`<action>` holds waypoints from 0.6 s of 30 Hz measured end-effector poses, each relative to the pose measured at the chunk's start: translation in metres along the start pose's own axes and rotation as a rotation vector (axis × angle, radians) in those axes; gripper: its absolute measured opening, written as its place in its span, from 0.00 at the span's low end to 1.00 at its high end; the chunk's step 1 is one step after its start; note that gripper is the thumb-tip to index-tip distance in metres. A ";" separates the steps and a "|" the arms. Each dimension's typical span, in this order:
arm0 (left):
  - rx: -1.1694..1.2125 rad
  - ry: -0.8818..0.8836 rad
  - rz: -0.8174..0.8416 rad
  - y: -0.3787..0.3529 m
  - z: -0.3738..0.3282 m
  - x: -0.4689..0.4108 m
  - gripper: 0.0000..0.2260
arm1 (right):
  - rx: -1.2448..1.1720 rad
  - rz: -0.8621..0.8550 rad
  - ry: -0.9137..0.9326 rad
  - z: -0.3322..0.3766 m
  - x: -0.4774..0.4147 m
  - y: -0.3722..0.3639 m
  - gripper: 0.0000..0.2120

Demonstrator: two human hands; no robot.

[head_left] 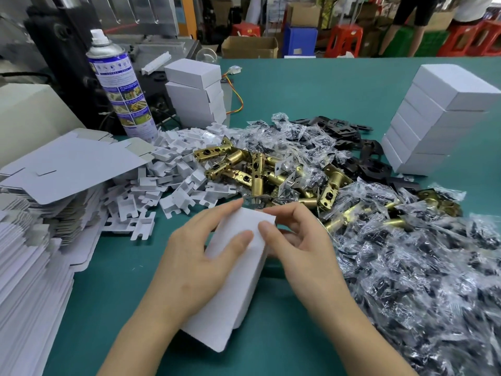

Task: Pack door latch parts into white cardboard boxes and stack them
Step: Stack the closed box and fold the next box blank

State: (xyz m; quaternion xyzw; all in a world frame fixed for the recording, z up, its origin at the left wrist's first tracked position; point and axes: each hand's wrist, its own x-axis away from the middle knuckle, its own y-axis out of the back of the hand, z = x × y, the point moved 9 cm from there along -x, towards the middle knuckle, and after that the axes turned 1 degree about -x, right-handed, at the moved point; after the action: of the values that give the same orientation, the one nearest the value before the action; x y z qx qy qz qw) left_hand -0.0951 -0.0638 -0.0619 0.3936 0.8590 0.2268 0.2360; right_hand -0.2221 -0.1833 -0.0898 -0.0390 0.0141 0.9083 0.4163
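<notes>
A white cardboard box [233,283] lies on the green table in front of me, partly folded, one flap pointing toward me. My left hand [195,256] grips its left side, thumb on top. My right hand [295,240] holds the far right corner, thumb pressed on the top face. Brass door latches [257,172] lie heaped just beyond the box. Clear bags of black screws [423,267] spread to the right. Black strike plates [352,137] lie behind them. White cardboard inserts [173,175] are piled left of the latches.
Flat unfolded box blanks [40,213] are stacked at the left edge. A spray can [119,85] stands at the back left. Stacks of closed white boxes stand at the back centre [198,93] and at the right [433,118]. Stools and cartons sit beyond the table.
</notes>
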 end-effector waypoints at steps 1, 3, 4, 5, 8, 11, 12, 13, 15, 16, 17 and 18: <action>0.092 0.038 -0.020 0.003 0.005 -0.001 0.19 | -0.012 -0.006 -0.002 0.000 -0.001 0.002 0.05; 0.252 0.114 -0.062 0.007 0.014 -0.003 0.08 | -0.016 -0.005 0.001 0.000 -0.001 0.002 0.04; 0.299 0.138 -0.069 0.007 0.017 -0.004 0.06 | -0.006 -0.004 0.007 0.001 -0.001 0.002 0.04; 0.325 0.156 -0.073 0.005 0.019 -0.004 0.08 | 0.003 -0.003 0.013 0.001 -0.001 0.001 0.04; 0.406 0.208 -0.063 0.000 0.022 -0.004 0.10 | 0.007 -0.006 0.009 0.000 -0.001 0.001 0.05; 0.465 0.254 -0.047 -0.005 0.025 -0.002 0.10 | -0.010 -0.013 -0.013 -0.002 -0.003 0.004 0.06; 0.484 0.273 -0.041 -0.007 0.026 -0.002 0.10 | -0.013 -0.013 -0.016 -0.002 -0.003 0.005 0.06; 0.502 0.290 -0.029 -0.008 0.027 -0.001 0.11 | -0.011 -0.011 -0.015 -0.002 -0.003 0.005 0.05; 0.516 0.315 -0.026 -0.010 0.030 0.000 0.15 | -0.007 -0.002 -0.013 -0.002 -0.003 0.004 0.05; 0.513 0.321 -0.035 -0.011 0.032 0.000 0.14 | -0.006 0.002 -0.013 -0.002 -0.002 0.003 0.05; 0.508 0.324 -0.044 -0.011 0.033 -0.001 0.12 | -0.005 0.004 -0.014 -0.003 -0.002 0.003 0.05; 0.505 0.329 -0.054 -0.010 0.035 -0.001 0.09 | -0.003 0.004 -0.017 -0.003 -0.002 0.003 0.05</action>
State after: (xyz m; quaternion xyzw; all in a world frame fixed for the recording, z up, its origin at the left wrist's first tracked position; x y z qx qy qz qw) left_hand -0.0802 -0.0636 -0.0947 0.3748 0.9251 0.0602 -0.0060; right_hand -0.2231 -0.1869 -0.0931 -0.0319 0.0093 0.9095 0.4144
